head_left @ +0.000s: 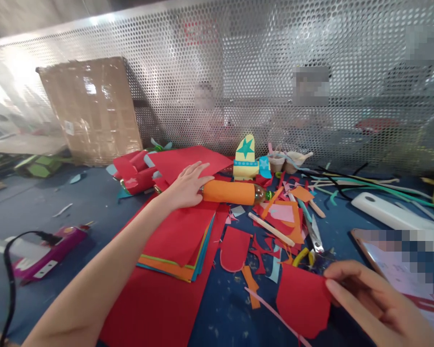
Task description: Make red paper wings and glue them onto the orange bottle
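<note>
My left hand (191, 187) reaches forward with its fingers stretched out, over red paper at the left end of a bottle wrapped in orange paper (228, 192). Its thumb seems to touch the bottle, though part of that end is hidden. Under my forearm lies a stack of coloured paper sheets (177, 241), red on top. Between the thumb and fingers of my right hand (372, 299) is the edge of a red paper cut-out (304, 301). Another red cut-out with a rounded end (235, 249) lies to its left. Scissors (314, 235) rest open behind the held piece.
Paper scraps (262, 253) and a glue-like stick (271, 229) lie mid-table. A yellow decorated piece (246, 159) stands behind. A purple power strip (50, 253) is left, a phone (398, 270) right. A cardboard sheet (90, 111) leans on the perforated metal screen (173, 86).
</note>
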`<act>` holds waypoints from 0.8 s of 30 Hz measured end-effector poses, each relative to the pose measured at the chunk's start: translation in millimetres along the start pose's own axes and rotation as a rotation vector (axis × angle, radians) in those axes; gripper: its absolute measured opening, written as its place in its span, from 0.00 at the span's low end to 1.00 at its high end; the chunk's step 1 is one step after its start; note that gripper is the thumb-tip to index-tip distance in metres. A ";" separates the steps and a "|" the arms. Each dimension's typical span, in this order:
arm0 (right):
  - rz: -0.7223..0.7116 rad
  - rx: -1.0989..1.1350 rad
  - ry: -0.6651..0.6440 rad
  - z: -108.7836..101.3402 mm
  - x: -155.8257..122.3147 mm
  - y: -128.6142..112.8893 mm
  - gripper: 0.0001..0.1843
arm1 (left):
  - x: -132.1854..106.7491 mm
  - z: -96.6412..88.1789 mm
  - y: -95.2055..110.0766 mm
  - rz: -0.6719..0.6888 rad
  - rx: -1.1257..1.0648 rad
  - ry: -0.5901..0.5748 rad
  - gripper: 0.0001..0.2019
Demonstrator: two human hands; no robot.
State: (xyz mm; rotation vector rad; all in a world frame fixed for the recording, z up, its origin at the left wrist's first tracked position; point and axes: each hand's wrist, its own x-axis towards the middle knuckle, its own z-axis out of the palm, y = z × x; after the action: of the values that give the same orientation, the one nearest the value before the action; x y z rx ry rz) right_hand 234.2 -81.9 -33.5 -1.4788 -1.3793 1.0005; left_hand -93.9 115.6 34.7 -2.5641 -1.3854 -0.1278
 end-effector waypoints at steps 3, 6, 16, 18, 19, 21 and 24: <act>0.002 0.009 0.018 2.9 0.5 -6.9 0.12 | -2.4 -5.2 8.5 0.032 -0.034 -0.074 0.35; 0.027 0.040 0.069 10.5 -1.8 -18.4 0.13 | -1.7 -3.1 15.5 0.081 -0.054 -0.070 0.35; 0.037 0.074 0.073 15.0 -0.9 -27.6 0.13 | 7.0 7.3 22.4 0.063 -0.213 0.051 0.35; 0.021 0.048 0.008 11.8 1.2 -24.3 0.13 | 7.6 5.3 23.4 0.040 -0.284 0.055 0.37; 0.012 0.042 -0.009 10.9 2.0 -22.9 0.13 | 7.8 4.4 24.2 0.034 -0.309 0.055 0.37; -0.001 0.041 0.010 10.6 2.7 -21.2 0.13 | 8.2 3.2 26.1 0.021 -0.362 0.052 0.37; -0.012 0.044 0.050 11.3 3.0 -20.2 0.14 | 9.0 1.9 27.8 -0.030 -0.468 0.052 0.37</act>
State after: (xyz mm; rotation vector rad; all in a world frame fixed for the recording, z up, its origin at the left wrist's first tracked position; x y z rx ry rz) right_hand 217.4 -77.7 -17.8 -1.4519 -1.3211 0.9746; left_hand -65.8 108.6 30.2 -2.8760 -1.5228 -0.5843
